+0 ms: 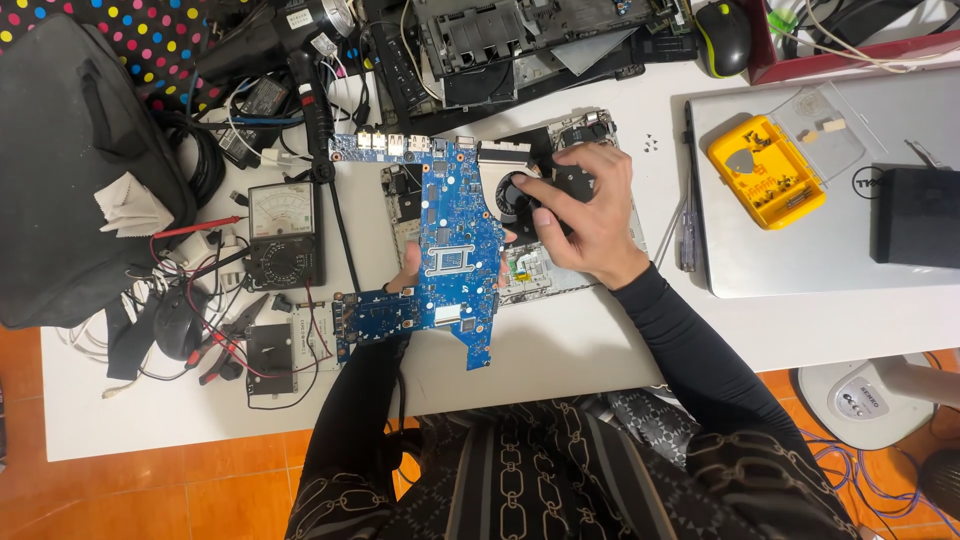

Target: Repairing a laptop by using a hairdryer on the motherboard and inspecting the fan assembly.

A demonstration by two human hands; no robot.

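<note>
I am seeing the left hand (405, 272) mostly hidden under the blue circuit board (455, 245); only fingertips are showing at the board's left edge, curled around it and clamped on it from beneath, holding it tilted above the white table (560, 345). The right hand (585, 215) is resting on the black cooling fan (545, 190) at the board's far right corner, fingers closed over the fan housing with the thumb pressing on its near edge. The board is sitting at centre, over an opened laptop base (535, 265) whose body it is largely covering. A smaller blue board (378, 318) is lying just beside its near left corner; I cannot tell whether they are joined. Left of this an analog multimeter (283, 232) is lying among red leads. To the right, a yellow bit case (765, 172) is lying open on a silver laptop (800, 250), and a screwdriver (688, 222) is lying beside it. The far edge clutter is cut off.
</note>
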